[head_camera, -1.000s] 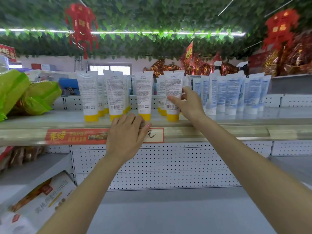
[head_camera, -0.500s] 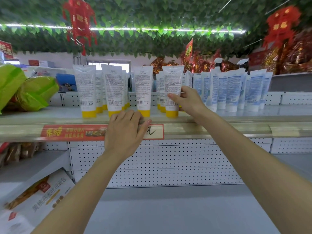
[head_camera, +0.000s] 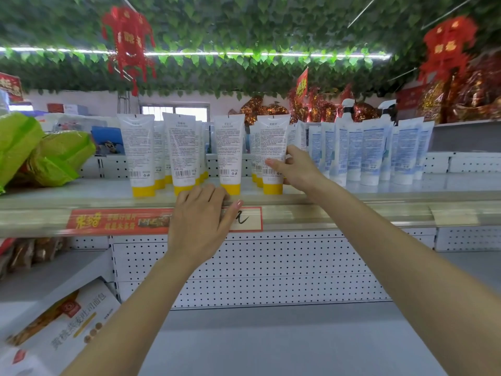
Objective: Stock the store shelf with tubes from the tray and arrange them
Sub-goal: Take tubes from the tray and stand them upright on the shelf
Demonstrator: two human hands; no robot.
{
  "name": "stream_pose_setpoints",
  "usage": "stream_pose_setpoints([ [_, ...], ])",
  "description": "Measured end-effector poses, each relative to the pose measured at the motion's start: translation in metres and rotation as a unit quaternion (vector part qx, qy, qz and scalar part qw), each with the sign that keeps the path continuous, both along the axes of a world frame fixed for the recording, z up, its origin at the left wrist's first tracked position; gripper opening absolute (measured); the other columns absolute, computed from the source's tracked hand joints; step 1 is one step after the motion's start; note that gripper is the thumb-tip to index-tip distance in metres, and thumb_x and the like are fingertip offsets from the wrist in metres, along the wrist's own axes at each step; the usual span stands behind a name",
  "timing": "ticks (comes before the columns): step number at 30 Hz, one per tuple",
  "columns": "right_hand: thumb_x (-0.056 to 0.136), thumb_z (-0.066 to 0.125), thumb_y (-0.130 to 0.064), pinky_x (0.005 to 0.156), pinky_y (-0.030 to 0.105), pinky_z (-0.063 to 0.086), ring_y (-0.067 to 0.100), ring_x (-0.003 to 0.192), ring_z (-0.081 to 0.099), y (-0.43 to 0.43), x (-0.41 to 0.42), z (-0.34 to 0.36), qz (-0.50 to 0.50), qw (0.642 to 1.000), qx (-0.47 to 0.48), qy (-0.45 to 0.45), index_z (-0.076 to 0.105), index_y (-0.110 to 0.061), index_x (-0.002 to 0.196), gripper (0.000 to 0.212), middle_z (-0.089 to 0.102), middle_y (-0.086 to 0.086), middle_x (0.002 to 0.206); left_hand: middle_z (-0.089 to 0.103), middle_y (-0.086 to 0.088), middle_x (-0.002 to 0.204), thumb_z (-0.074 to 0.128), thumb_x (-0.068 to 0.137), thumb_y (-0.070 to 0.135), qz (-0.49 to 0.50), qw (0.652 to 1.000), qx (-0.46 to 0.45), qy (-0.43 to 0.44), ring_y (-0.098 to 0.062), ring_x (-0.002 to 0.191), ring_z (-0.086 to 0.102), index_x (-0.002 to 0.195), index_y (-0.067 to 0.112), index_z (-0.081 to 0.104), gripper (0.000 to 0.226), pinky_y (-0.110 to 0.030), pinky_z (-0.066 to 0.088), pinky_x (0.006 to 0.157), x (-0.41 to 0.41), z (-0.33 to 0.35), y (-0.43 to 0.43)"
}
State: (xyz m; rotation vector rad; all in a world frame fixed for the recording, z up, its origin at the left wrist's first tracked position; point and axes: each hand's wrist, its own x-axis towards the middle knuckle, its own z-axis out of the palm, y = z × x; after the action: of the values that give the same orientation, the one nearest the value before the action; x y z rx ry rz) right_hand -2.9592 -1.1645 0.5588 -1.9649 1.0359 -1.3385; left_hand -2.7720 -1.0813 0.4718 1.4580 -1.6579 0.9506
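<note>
The right hand (head_camera: 295, 172) pinches a tube (head_camera: 272, 142) low on its body, thumb on the printed face and fingers curled behind. That tube stands cap-down at the right end of 4 front yellow-capped tubes (head_camera: 229, 147) on the shelf (head_camera: 352, 198). Just right of it stand blue tubes (head_camera: 371, 153). The left hand (head_camera: 200, 221) rests loosely spread on the shelf's front lip, covering part of a red label (head_camera: 119, 221). Green bags (head_camera: 40, 156) lie far left.
</note>
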Motion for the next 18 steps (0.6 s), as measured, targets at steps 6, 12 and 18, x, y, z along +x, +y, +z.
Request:
stream_pose_setpoints([
  [6,0.094,0.059,-0.024,0.100,0.046,0.048,0.021,0.115,0.058,0.001,-0.001,-0.001,0.005,1.000,-0.008,0.002,0.051,-0.021,0.125,0.032,0.060,0.001,0.130,0.056,0.007,0.083,0.023,0.097,0.052,0.000,1.000,0.008,-0.001,-0.018,0.081,0.051,0.089,0.019,0.058,0.049,-0.032,0.033,0.080,-0.001,0.001,0.002],
  [12,0.095,0.057,-0.032,0.099,0.041,0.048,0.020,0.112,0.058,0.002,-0.004,-0.004,-0.006,0.999,-0.010,0.040,0.055,-0.020,0.130,0.037,0.061,0.001,0.127,0.061,0.009,0.090,0.022,0.094,0.055,-0.024,0.999,0.021,0.040,-0.016,0.088,0.056,0.100,0.021,0.059,0.051,-0.028,0.032,0.084,-0.003,0.004,0.005],
  [18,0.093,0.059,-0.033,0.097,0.043,0.050,0.020,0.107,0.061,0.000,-0.006,-0.003,-0.001,0.999,0.007,0.042,0.061,-0.019,0.123,0.033,0.064,-0.001,0.120,0.063,0.001,0.118,0.031,0.095,0.056,-0.038,0.966,0.082,0.242,-0.020,0.110,0.056,0.122,0.015,0.050,0.052,-0.032,0.033,0.094,-0.021,0.031,0.005],
])
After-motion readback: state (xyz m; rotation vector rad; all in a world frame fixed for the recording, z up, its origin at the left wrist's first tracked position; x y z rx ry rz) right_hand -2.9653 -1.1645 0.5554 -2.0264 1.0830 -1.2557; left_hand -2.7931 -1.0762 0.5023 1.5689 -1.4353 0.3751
